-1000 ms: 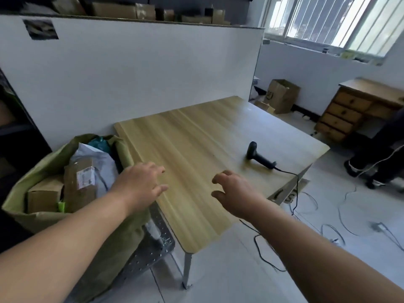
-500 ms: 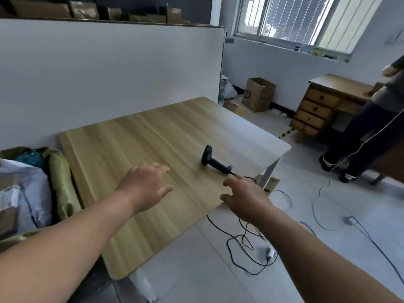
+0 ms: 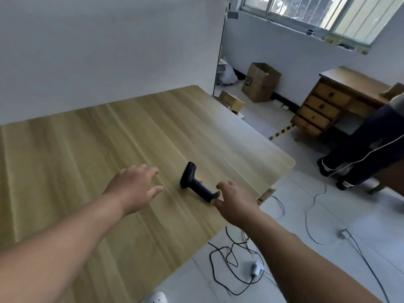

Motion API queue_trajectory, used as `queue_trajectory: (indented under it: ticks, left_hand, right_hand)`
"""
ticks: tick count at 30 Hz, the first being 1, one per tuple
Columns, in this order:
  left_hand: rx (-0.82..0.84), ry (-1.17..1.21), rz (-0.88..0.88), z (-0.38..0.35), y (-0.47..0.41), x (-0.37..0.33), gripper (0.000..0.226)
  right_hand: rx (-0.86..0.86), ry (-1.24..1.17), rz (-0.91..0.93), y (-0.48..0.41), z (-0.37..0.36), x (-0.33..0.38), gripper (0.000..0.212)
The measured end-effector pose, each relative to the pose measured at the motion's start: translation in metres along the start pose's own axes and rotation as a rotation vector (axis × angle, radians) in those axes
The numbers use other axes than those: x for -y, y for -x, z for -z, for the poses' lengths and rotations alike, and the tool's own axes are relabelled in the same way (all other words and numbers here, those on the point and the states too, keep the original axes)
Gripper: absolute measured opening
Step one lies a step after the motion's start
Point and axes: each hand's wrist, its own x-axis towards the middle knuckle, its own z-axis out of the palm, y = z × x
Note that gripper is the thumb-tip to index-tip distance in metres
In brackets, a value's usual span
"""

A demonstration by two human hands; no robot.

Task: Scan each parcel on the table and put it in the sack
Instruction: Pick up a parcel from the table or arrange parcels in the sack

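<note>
reaching my right hand (image 3: 237, 203) for scanner (image 3: 193, 181), fingers loosely curled, nothing held; left hand (image 3: 135, 186) flat, empty. next: grip it.

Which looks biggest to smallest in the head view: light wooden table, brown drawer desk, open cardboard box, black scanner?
1. Light wooden table
2. Brown wooden drawer desk
3. Open brown cardboard box
4. Black handheld scanner
The scanner is nearest the camera, yet looks smallest.

Black scanner (image 3: 193, 182) lies on its side on the wooden table (image 3: 87, 160), near its right edge, orange light lit.
</note>
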Motion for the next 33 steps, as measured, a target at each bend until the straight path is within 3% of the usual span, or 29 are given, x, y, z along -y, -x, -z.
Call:
queue_trajectory:
  ticks: [6,15,21,27,33]
  left_hand:
    - [-0.021,-0.009,0.082,-0.01,-0.037,-0.006,0.055]
    - [-0.008,0.036,0.382,-0.04,-0.041,-0.037,0.054]
    - [0.016,0.047,0.449,-0.044,-0.039,-0.063,0.055]
    - [-0.023,0.021,0.418,-0.024,-0.045,-0.081,0.055]
    - [-0.087,0.016,0.318,0.009,-0.067,-0.113,0.056]
  right_hand:
    - [0.098,0.011,0.019,-0.073,-0.019,-0.019,0.044]
    - [0.237,0.136,0.187,-0.145,-0.078,-0.044,0.064]
    - [0.226,0.069,0.255,-0.153,-0.083,-0.057,0.044]
    - [0.11,0.072,0.208,-0.146,-0.038,-0.106,0.038]
    - [-0.11,0.186,0.187,-0.141,0.053,-0.158,0.037]
